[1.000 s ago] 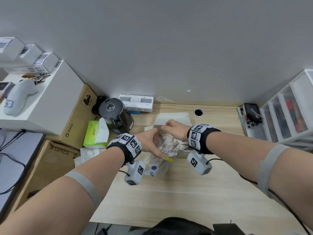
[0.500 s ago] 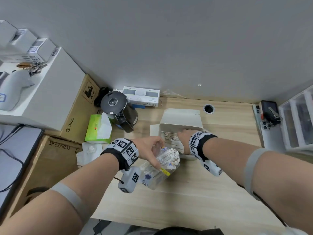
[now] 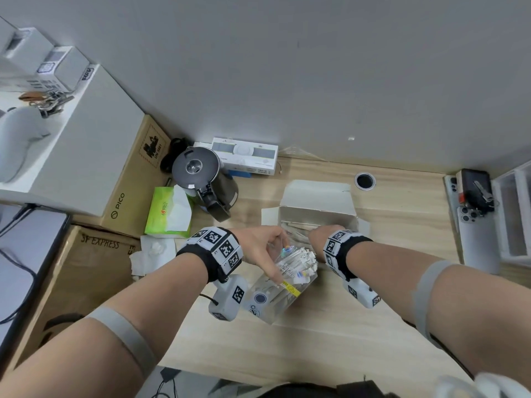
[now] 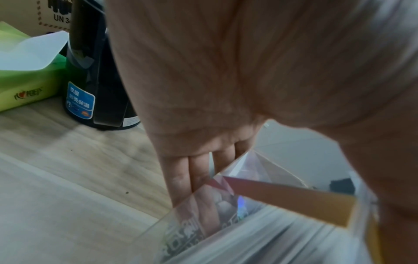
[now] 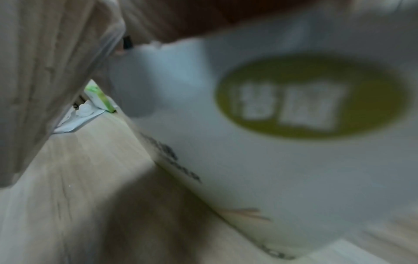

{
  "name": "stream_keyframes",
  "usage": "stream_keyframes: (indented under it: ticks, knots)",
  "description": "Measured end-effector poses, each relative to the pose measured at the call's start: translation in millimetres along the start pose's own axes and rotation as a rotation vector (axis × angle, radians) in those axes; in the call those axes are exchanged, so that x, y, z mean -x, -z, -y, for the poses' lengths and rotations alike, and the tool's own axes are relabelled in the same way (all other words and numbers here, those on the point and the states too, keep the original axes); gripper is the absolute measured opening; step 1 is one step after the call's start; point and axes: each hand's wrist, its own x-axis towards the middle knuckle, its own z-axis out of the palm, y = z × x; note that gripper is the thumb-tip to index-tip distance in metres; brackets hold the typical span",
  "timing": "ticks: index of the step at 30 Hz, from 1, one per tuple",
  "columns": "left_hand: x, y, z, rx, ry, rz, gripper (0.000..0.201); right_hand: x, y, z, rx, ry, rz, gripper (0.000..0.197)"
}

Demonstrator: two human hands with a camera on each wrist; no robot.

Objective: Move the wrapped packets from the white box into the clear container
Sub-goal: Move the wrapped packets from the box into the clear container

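The clear container (image 3: 283, 285) is held by the left hand (image 3: 263, 244), fingers on its far wall and thumb on its near wall, as the left wrist view shows with the fingers (image 4: 181, 180) seen pressed flat against the transparent side. The container is tilted, its open mouth turned toward the white box (image 3: 319, 216), and it is packed with wrapped packets (image 3: 301, 258) whose white ends stick out of the mouth. A yellow band runs across the container's near edge.

The right hand (image 3: 321, 235) is reached into the white box over the box's near wall; its fingers are hidden inside, so whether anything is gripped cannot be told. In the right wrist view only a blurred white box side with a green oval label (image 5: 312, 96) is seen. More packets (image 3: 296, 226) lie inside the box, at its left end. The box stands open just beyond the container, its lid flap folded back away from the person.

Everything rests on a wooden desk (image 3: 344, 326). Left of the box a black kettle (image 3: 205, 179) stands, and further left of it a green tissue pack (image 3: 168, 211). Beyond the box, a round cable hole (image 3: 365, 180) is set in the desk. Well to the right of the box, a phone (image 3: 474, 239) lies flat.
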Motion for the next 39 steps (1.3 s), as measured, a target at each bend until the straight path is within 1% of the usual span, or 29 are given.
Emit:
stream_keyframes:
  ticks: [3,4,6,7,8,10,11,13,14,18,19,21,23,26,28,29,33,35,37,39]
  knots:
    - [-2,-1,-2,0.001,0.002,0.003,0.086,-3,-2,-1,-0.036,0.02,0.001,0.034]
    - [-2,-1,-3,0.003,0.001,0.003,0.088,-4,-4,-2,-0.049,0.026,0.0,0.037]
    - [-1,-2,-4,0.009,-0.001,-0.002,0.089,-6,-6,-4,-0.099,0.018,-0.025,0.042]
    - [-1,-3,-4,0.011,-0.002,-0.008,0.09,-9,-8,-4,-0.113,0.022,-0.045,0.042]
    - [0,-4,-4,0.013,-0.003,-0.015,0.09,-10,-8,-4,-0.114,0.03,-0.045,0.039]
    - [1,-5,-4,0.02,-0.01,-0.032,0.09,-16,-8,-4,-0.085,0.038,-0.01,0.021]
    - [1,-6,-4,0.029,-0.012,-0.039,0.089,-19,-9,-5,-0.077,0.038,0.0,0.018]
    - [3,-8,-3,0.043,-0.012,-0.048,0.088,-28,-14,-6,-0.072,0.04,0.025,0.034]
    - [3,-9,-3,0.042,-0.013,-0.053,0.087,-31,-15,-6,-0.074,0.039,0.037,0.038]
    - [1,-13,-2,0.041,-0.01,-0.078,0.075,-56,-30,-5,-0.109,0.005,0.08,0.044]
    - [0,-14,-1,0.039,-0.011,-0.093,0.072,-71,-36,-4,-0.128,0.002,0.109,0.045]
    - [0,-16,0,0.021,-0.011,-0.136,0.068,-73,-39,-5,-0.115,0.018,0.118,0.046]
    - [0,-19,0,0.005,-0.012,-0.161,0.068,-62,-36,-9,-0.118,0.0,0.1,0.043]
    - [1,-22,-1,0.007,-0.016,-0.172,0.07,-58,-31,-18,-0.057,0.02,0.14,0.024]
    - [2,-24,-2,0.01,-0.012,-0.179,0.069,-62,-30,-21,-0.042,0.014,0.097,0.028]
    - [2,-24,-3,0.013,-0.012,-0.18,0.068,-75,-36,-24,-0.058,0.01,0.063,0.028]
    - [5,-25,-10,-0.005,-0.013,-0.195,0.071,-32,-12,-30,-0.071,-0.025,-0.083,0.02]
    - [6,-24,-14,-0.025,-0.007,-0.204,0.073,-12,2,-34,-0.082,-0.021,-0.068,0.017]
    - [9,-24,-20,-0.05,-0.01,-0.213,0.076,-6,8,-42,-0.059,-0.037,-0.083,0.023]
    - [13,-22,-27,-0.082,-0.012,-0.226,0.077,-11,9,-59,-0.079,-0.055,-0.067,0.015]
